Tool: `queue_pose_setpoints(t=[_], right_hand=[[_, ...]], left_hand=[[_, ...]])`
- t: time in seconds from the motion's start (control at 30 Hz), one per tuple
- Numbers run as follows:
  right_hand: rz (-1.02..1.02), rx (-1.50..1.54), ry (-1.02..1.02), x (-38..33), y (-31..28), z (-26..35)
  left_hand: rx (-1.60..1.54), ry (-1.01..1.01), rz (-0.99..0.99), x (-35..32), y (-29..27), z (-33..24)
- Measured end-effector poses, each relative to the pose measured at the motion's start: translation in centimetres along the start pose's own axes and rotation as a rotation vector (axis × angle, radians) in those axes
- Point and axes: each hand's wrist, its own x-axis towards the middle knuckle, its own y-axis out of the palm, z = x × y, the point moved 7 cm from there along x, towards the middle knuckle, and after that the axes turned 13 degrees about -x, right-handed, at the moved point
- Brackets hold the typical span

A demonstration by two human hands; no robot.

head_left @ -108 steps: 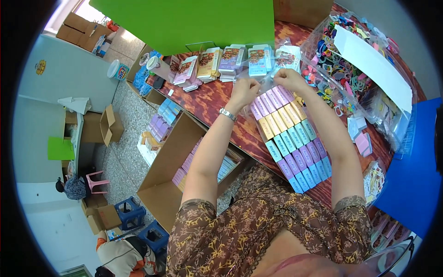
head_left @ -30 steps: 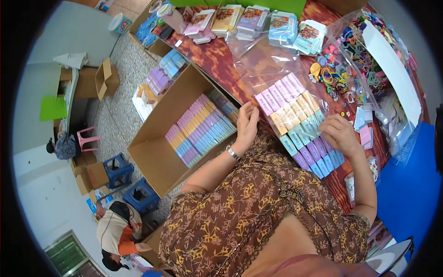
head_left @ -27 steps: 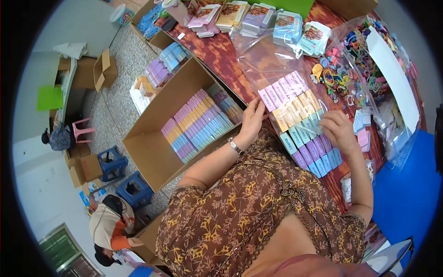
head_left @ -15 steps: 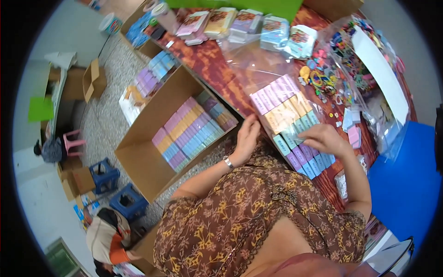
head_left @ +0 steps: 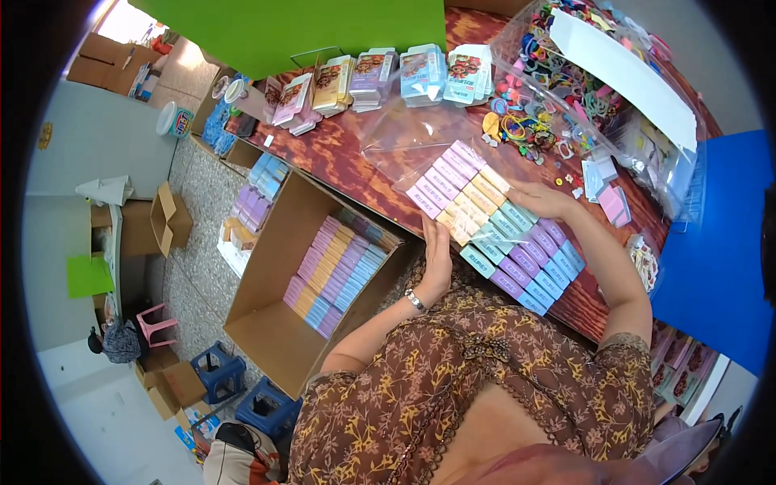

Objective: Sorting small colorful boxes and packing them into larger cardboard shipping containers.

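On the red patterned table lies a block of small pastel cartons [head_left: 521,257] in pink, orange, green, purple and blue rows. A clear plastic bag [head_left: 404,141] covers part of the block and spreads out beyond its far end. My left hand [head_left: 437,259] rests against the block's left side, its fingers stretched out along the cartons. Across from it, my right hand [head_left: 540,200] lies at the right edge by the orange and green rows, fingers extended and touching the cartons. Neither hand is closed round anything.
Left of the table stands an open cardboard box [head_left: 267,275] with similar cartons inside. Stacks of flat printed packs [head_left: 372,77] line the far side. Bags of colourful hair ties [head_left: 594,89] and loose pieces lie at right. Blue stools [head_left: 218,372] and another person [head_left: 238,453] are at lower left.
My right hand has moved from above the green cartons to the block's right edge. The left hand now lies along its left side. The whole view has shifted.
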Motion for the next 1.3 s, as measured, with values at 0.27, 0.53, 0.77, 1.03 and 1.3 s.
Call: queue_pose_setpoints(t=[0.27, 0.53, 0.77, 1.03, 1.3], right_hand=[[-0.388, 0.089, 0.033, 1.2, 0.8, 1.6], [-0.793, 0.029, -0.213, 3.1, 0.8, 4.4], [-0.814, 0.167, -0.204, 2.9, -1.6, 2.5], [-1.115, -0.219, -0.373, 6.4, -4.4, 2.3], [-1.277, -0.444, -0.306, 6.1, -6.3, 4.8]], left_hand=[[-0.133, 0.017, 0.063, 4.6, 2.0, -3.8], [-0.183, -0.209, 0.148, 10.3, -0.6, -6.7], [-0.201, -0.232, 0.154, 9.5, -3.0, -7.7], [-0.169, -0.248, 0.188, 10.1, -3.6, -7.1], [-0.169, -0.253, 0.171, 10.6, -4.7, -7.0]])
